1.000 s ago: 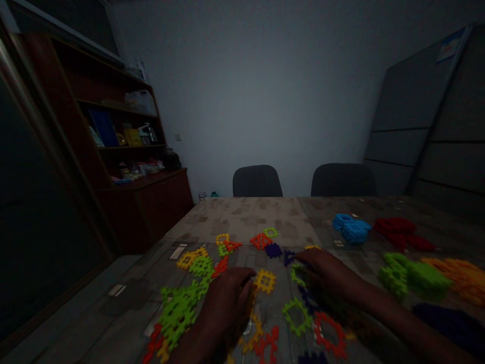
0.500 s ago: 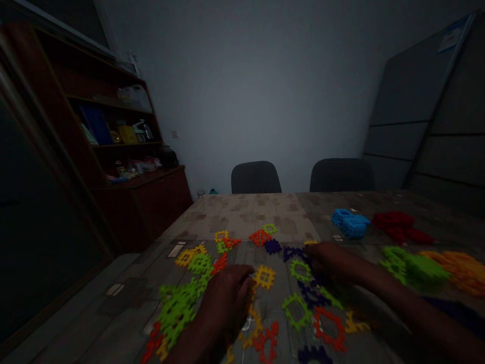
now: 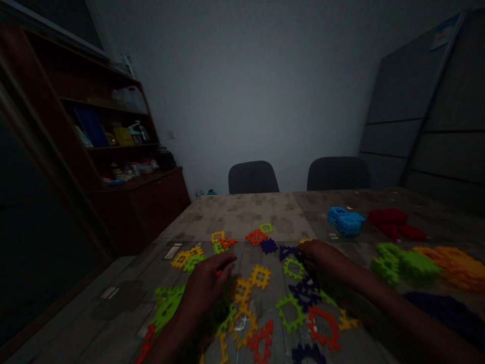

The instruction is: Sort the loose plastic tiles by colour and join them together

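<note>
Presumably for separation by colour, the blue heap (image 3: 346,222) is set well apart from the loose interlocking tiles (image 3: 260,276) on the tablecloth (image 3: 242,207). An orange tile (image 3: 219,273) is glimpsed between slightly parted thumb and forefinger of the left hand (image 3: 206,279), its grip indeterminable; beside a purple triangular tile (image 3: 283,254), the right hand (image 3: 322,258) is bent, fingertips and any hold hidden.
</note>
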The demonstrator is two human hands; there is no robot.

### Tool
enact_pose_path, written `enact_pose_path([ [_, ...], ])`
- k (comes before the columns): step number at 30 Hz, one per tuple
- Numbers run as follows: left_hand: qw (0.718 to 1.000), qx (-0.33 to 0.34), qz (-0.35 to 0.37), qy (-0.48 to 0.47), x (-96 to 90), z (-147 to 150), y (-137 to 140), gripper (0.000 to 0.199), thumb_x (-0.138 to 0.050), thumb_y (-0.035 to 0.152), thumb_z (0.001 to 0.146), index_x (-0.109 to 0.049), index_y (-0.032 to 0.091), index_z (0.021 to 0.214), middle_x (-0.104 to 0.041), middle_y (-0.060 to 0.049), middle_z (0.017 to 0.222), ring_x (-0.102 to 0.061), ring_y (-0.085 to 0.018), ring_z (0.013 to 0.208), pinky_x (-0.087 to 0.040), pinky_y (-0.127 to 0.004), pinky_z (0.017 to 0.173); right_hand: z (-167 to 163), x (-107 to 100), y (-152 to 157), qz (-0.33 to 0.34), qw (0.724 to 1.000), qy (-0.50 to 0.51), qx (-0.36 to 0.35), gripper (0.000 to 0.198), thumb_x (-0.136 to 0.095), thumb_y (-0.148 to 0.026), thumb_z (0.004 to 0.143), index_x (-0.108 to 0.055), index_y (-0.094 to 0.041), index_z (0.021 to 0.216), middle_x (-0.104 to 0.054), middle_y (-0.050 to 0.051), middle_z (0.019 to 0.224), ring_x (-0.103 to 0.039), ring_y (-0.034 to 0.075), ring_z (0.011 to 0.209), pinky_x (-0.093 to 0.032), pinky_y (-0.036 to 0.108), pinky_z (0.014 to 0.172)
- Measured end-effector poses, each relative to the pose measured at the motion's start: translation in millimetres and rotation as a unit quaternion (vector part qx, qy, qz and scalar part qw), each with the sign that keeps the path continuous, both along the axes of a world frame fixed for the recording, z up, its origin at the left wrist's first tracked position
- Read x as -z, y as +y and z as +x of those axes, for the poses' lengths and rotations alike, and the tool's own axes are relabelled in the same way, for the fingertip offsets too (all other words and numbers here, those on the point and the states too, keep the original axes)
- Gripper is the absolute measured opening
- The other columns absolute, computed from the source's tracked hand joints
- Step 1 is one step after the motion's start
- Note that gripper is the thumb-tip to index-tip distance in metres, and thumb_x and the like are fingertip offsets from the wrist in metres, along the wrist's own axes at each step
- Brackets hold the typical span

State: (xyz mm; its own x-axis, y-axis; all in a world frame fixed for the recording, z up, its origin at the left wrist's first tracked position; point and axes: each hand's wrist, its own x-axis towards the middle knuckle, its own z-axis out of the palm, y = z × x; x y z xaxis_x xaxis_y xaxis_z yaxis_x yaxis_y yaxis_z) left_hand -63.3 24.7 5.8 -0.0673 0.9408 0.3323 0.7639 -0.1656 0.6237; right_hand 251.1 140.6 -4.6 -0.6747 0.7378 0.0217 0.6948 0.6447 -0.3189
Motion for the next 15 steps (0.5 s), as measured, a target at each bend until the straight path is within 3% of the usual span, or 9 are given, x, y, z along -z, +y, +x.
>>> enact_pose_path([
  [4, 0.985, -0.073, 0.053, -0.146, -27.9, -26.7, -2.0, 0.039, -0.062, 0.050, 0.079, -0.078, 0.019, 0.096, -0.082, -0.009, 0.095, -0.078, -0.030, 0.091, -0.060, -0.042, 0.085, -18.8, 4.7, 10.6, 0.018, 1.000, -0.007, -0.007, 0.014, -0.063, -0.018, 0.096, -0.069, -0.016, 0.108, -0.072, 0.007, 0.115, -0.067, 0.023, 0.108, -0.051, 0.045, 0.097],
  [8, 0.948, -0.140, 0.091, -0.272, -48.1, -44.3, -10.2, 0.046, -0.074, 0.054, 0.070, -0.076, 0.018, 0.097, -0.082, -0.008, 0.086, -0.078, -0.029, 0.087, -0.061, -0.038, 0.081, -44.8, 7.1, 19.5, 0.035, 0.999, -0.008, -0.039, 0.022, -0.066, -0.024, 0.097, -0.067, -0.018, 0.119, -0.065, 0.008, 0.131, -0.061, 0.025, 0.120, -0.049, 0.050, 0.103],
  [11, 0.938, -0.154, 0.088, -0.299, -55.3, -55.1, -17.0, 0.052, -0.080, 0.058, 0.065, -0.075, 0.017, 0.098, -0.082, -0.009, 0.087, -0.078, -0.029, 0.088, -0.061, -0.039, 0.084, -62.7, 9.3, 30.0, 0.039, 0.998, -0.023, -0.053, 0.028, -0.067, -0.029, 0.097, -0.065, -0.019, 0.123, -0.064, 0.008, 0.133, -0.061, 0.026, 0.120, -0.050, 0.051, 0.102],
  [15, 0.961, -0.137, 0.039, -0.237, -49.7, -77.5, -34.0, 0.056, -0.080, 0.065, 0.065, -0.077, 0.018, 0.096, -0.082, -0.012, 0.097, -0.077, -0.033, 0.096, -0.060, -0.043, 0.090, -76.9, 17.1, 43.7, 0.045, 0.995, -0.058, -0.066, 0.033, -0.068, -0.032, 0.097, -0.063, -0.019, 0.127, -0.063, 0.009, 0.133, -0.062, 0.027, 0.118, -0.052, 0.051, 0.099],
])
